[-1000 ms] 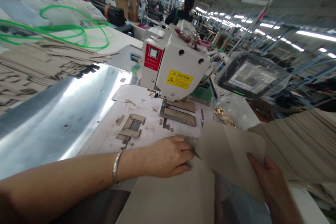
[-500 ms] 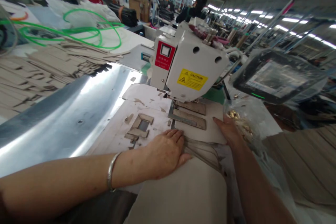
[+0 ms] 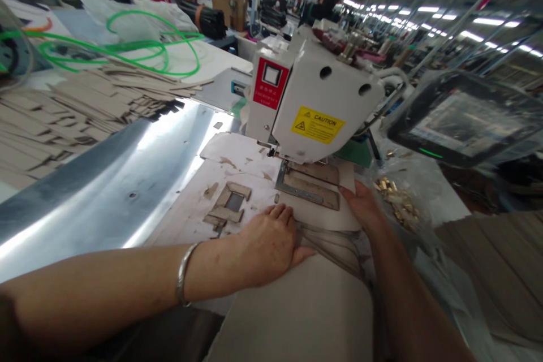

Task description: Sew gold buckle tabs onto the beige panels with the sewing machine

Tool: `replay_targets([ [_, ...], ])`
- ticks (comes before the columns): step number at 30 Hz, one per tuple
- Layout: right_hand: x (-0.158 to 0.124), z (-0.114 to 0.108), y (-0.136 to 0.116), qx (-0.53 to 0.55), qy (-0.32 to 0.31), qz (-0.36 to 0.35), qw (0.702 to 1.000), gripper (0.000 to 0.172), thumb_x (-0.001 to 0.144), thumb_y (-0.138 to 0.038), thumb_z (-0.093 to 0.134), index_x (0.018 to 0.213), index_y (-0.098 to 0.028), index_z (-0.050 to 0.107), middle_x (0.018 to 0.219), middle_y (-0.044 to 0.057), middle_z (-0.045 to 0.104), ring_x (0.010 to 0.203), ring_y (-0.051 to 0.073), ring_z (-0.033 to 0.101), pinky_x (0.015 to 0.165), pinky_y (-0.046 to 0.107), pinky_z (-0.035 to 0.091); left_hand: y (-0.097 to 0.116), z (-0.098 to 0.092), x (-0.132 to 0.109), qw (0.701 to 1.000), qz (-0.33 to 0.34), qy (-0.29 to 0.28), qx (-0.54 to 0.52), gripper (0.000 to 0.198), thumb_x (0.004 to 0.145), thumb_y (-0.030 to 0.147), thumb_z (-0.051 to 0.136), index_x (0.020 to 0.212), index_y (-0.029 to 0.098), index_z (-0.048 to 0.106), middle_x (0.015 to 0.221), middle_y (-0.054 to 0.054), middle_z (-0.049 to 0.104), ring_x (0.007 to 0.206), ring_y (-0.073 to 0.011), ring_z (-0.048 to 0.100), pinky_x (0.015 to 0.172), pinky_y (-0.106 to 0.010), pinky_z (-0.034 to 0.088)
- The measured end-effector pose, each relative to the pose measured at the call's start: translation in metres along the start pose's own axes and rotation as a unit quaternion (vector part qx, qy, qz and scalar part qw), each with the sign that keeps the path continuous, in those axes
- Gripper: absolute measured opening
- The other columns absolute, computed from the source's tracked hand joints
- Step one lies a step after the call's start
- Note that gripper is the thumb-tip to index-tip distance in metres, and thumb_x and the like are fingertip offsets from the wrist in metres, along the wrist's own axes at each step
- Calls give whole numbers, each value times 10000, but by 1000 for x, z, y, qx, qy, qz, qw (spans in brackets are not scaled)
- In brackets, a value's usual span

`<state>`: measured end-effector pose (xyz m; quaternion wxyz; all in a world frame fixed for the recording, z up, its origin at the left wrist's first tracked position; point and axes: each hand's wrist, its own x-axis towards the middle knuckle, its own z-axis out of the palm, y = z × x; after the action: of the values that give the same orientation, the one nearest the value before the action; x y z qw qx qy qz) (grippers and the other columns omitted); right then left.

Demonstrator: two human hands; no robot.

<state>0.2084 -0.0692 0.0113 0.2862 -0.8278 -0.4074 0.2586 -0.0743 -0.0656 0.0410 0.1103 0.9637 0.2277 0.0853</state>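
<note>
A flat beige panel [image 3: 322,218] lies beneath the metal clamp frame [image 3: 309,195] of a white sewing machine [image 3: 324,90]. At its right edge, my right hand [image 3: 362,206] grips it, thumb on top; the other fingers are mostly hidden. My left hand [image 3: 267,243], with a silver bangle at the wrist, is closed at the left side of the panel layers, fingers together and thumb apart over the nearer layer. Several panel edges run in between thumb and fingers. A larger beige panel [image 3: 301,311] hangs toward me below that hand.
Many cut beige strips [image 3: 76,119] cover the left table beside a shiny metal plate [image 3: 131,164]. Green tubing [image 3: 161,56] curls behind. At right are a bag of brass-coloured pieces [image 3: 396,201], a wrapped screen [image 3: 462,119] and stacked brown panels [image 3: 496,266]. People stand farther back.
My right hand has shifted slightly left relative to the clamp, farther over the panel's edge. My left hand stays nearly still. The whole view has swung a little.
</note>
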Motion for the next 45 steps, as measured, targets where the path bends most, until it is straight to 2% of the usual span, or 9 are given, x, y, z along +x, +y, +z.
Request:
replay_targets([
  [3, 1, -1, -1, -65, 63, -60, 994, 327, 846, -326, 598, 1148, -208, 634, 1057, 109, 708, 1017, 301, 646, 851, 369, 532, -1, -5, 1, 1000, 0, -26, 0, 612, 959, 576, 359, 1047, 46, 653, 1028, -192, 641, 1044, -324, 599, 917, -451, 484],
  [6, -11, -13, 4, -86, 144, -136, 977, 561, 802, -358, 639, 1311, -146, 535, 1167, 154, 657, 984, 299, 656, 847, 428, 545, -5, -8, 3, 999, 9, -36, -13, 559, 963, 559, 367, 1037, 89, 661, 1011, -146, 628, 1004, -298, 591, 914, -437, 480],
  [8, -31, -23, 9, -83, 172, -217, 957, 606, 832, -380, 608, 1378, -152, 480, 1250, 163, 620, 1030, 294, 648, 858, 456, 550, -9, -8, 4, 999, 19, -34, -19, 540, 960, 560, 373, 1052, 115, 664, 1020, -127, 614, 985, -290, 579, 899, -434, 480],
  [12, -89, -32, 26, -132, 44, -336, 932, 390, 950, -346, 482, 1303, -225, 595, 1323, 104, 610, 1238, 254, 561, 1061, 457, 449, -17, -8, 6, 997, 56, -37, -24, 527, 963, 560, 365, 1096, 149, 667, 1036, -117, 594, 1003, -275, 545, 948, -431, 445],
  [15, -118, -24, 39, -176, -41, -344, 921, 416, 985, -321, 419, 1370, -241, 554, 1430, 65, 519, 1368, 244, 424, 1133, 481, 371, -20, -10, 7, 996, 71, -49, -27, 536, 971, 550, 349, 1162, 147, 647, 1068, -122, 586, 1046, -269, 523, 994, -418, 416],
  [19, -123, -15, 48, -212, -48, -328, 919, 461, 1002, -310, 365, 1448, -235, 455, 1484, 45, 447, 1421, 236, 331, 1156, 503, 332, -19, -12, 7, 996, 70, -60, -19, 550, 974, 550, 340, 1212, 145, 625, 1098, -127, 580, 1069, -273, 515, 1000, -418, 411],
  [29, -118, -13, 38, -261, -13, -359, 896, 432, 1000, -308, 374, 1359, -155, 559, 1420, 100, 527, 1364, 244, 429, 1128, 470, 382, -18, -13, 12, 996, 64, -61, 7, 574, 959, 580, 344, 1188, 143, 637, 1098, -136, 596, 1038, -285, 537, 958, -426, 429],
  [35, -119, -12, 36, -221, 44, -370, 901, 313, 979, -294, 429, 1166, -159, 641, 1204, 131, 648, 1137, 250, 592, 982, 454, 496, -20, -11, 15, 996, 81, -46, 3, 542, 955, 581, 350, 1099, 152, 648, 1055, -120, 597, 983, -264, 538, 930, -414, 426],
  [45, -118, -11, 40, -194, 57, -385, 900, 284, 965, -225, 466, 1199, -186, 621, 1168, 114, 633, 1115, 233, 576, 966, 412, 485, -18, -10, 15, 997, 73, -39, -4, 508, 957, 565, 366, 1131, 180, 650, 1036, -108, 591, 974, -260, 532, 908, -417, 432],
])
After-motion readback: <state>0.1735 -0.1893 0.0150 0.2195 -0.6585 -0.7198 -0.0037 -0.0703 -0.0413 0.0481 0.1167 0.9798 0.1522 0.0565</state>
